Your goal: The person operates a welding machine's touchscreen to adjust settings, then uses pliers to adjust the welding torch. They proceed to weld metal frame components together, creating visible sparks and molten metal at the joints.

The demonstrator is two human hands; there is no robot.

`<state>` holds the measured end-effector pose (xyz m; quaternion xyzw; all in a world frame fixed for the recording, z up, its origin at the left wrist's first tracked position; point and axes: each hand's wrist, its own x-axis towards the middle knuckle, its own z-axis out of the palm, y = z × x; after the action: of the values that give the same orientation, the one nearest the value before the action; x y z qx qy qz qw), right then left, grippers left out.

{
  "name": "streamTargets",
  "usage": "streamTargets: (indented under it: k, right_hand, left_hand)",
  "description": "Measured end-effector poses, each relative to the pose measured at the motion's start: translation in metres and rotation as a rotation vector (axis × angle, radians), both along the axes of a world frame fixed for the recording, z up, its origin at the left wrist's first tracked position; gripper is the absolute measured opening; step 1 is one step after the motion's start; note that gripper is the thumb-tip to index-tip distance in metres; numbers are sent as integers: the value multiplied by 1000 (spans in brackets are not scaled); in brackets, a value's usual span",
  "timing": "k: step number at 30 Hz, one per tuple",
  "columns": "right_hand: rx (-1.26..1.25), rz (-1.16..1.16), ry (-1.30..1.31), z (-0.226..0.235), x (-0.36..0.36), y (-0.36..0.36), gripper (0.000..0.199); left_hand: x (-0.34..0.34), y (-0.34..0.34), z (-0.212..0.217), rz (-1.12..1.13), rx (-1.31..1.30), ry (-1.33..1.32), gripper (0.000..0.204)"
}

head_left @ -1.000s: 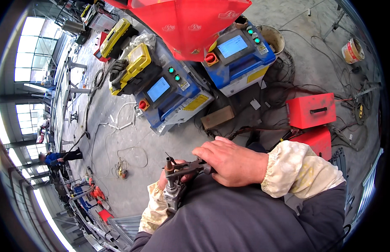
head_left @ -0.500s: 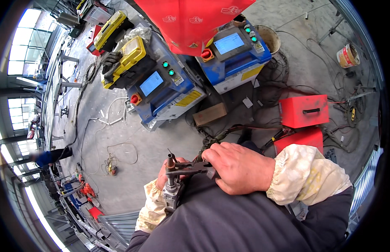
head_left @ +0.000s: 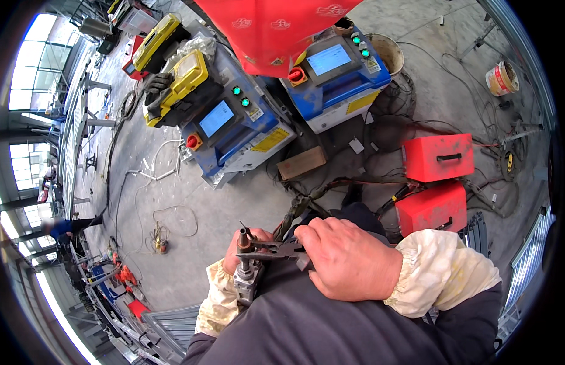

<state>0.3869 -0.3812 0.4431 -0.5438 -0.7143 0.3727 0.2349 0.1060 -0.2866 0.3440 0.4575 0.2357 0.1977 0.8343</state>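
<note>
My left hand (head_left: 241,254) grips a grey metal torch head (head_left: 245,275) with a copper-coloured nozzle pointing up. My right hand (head_left: 346,263) holds dark pliers (head_left: 276,249) whose jaws close on the nozzle near its tip. Both hands sit close together over my dark jacket, with pale sleeve covers on my forearms. A bundle of dark cable (head_left: 298,207) runs from the torch toward the floor.
Two blue machines with screens and green lights (head_left: 234,131) (head_left: 337,73) stand on the concrete floor ahead. Two red boxes (head_left: 437,158) (head_left: 431,207) lie at right among cables. A yellow case (head_left: 179,82), a bucket (head_left: 502,78) and a wood block (head_left: 302,163) lie around. A distant person (head_left: 60,228) stands far left.
The view has shifted slightly; my hands stay together on the torch head and pliers, with the pliers' jaws still at the nozzle.
</note>
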Motion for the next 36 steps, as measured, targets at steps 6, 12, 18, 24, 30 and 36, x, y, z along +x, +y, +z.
streamTargets:
  k: [6, 12, 18, 24, 30, 36]
  right_hand:
    - [69, 1, 242, -47, -7, -2, 56]
    - [131, 62, 298, -61, -5, 8, 58]
    - [116, 111, 216, -59, 7, 16, 51]
    - [56, 113, 139, -52, 9, 18, 55]
    - [58, 76, 87, -42, 5, 17, 47]
    - [58, 53, 19, -33, -1, 24, 31]
  left_hand:
    - [9, 4, 9, -51, -26, 136, 43]
    - [11, 8, 6, -173, 166, 180, 48]
    - [16, 12, 3, -202, 127, 119, 51]
    - [11, 12, -7, -186, 137, 122, 53]
    - [11, 13, -9, -118, 101, 123, 51]
    - [7, 12, -10, -21, 34, 184, 32]
